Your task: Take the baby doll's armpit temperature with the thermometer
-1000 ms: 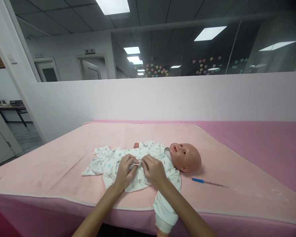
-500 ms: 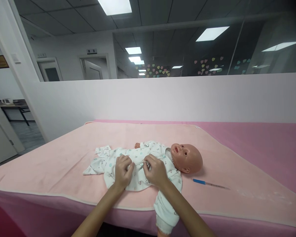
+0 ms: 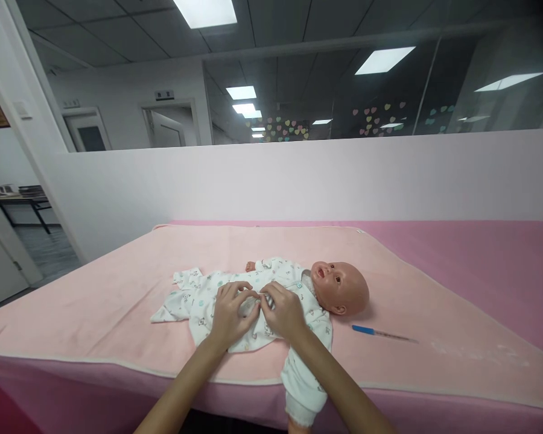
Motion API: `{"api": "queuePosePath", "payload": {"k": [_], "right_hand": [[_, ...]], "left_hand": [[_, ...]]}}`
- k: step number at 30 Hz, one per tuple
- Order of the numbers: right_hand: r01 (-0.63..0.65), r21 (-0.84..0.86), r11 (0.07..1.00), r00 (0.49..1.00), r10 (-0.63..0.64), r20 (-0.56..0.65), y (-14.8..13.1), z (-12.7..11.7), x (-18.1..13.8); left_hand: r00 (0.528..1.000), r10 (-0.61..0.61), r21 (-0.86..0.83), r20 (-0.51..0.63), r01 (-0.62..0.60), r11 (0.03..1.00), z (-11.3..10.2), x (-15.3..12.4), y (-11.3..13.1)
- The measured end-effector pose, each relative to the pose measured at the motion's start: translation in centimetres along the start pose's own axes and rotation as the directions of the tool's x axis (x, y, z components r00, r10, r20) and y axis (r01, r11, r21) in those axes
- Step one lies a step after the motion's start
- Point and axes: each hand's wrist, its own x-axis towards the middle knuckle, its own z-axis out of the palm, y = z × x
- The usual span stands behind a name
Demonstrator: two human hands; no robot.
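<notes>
On blanket [image 3: 117, 301]: doll [image 3: 344, 288] lies on its back, head to the right, in a white romper [image 3: 199, 295]. Left hand [image 3: 228, 313] and right hand [image 3: 284, 310] meet over the belly, fingers pinched on the romper front. Right forearm covers part of a sleeve [image 3: 301, 386] hanging off the near edge. Blue-tipped stick [image 3: 382, 333] lies near the head, apart from both hands.

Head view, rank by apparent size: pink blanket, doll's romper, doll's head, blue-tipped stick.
1. Pale pink fleece blanket
2. White printed baby romper
3. Bald plastic doll head
4. Thin blue-tipped stick: roughly as long as the head is wide, but far slimmer, so smallest by area.
</notes>
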Motion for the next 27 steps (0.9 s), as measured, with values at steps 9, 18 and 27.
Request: {"api": "queuePosePath", "payload": {"k": [9,18,27], "right_hand": [[-0.094,-0.095,0.991,0.913,0.048,-0.404,0.6,-6.6,-5.5],[-0.519,-0.67,0.531,0.806,0.566,-0.176,12.9,-19.1,-14.4],[-0.582,-0.396,0.71,0.783,0.621,-0.037,8.0,-23.3,-9.0]], "left_hand": [[0.994,-0.094,0.071,-0.056,0.098,0.993,0.4,-0.1,-0.2],[0.964,-0.238,-0.044,-0.116,0.234,0.971,0.6,0.2,-0.6],[0.917,-0.381,-0.153,-0.114,0.363,0.919,0.3,0.0,-0.8]]}}
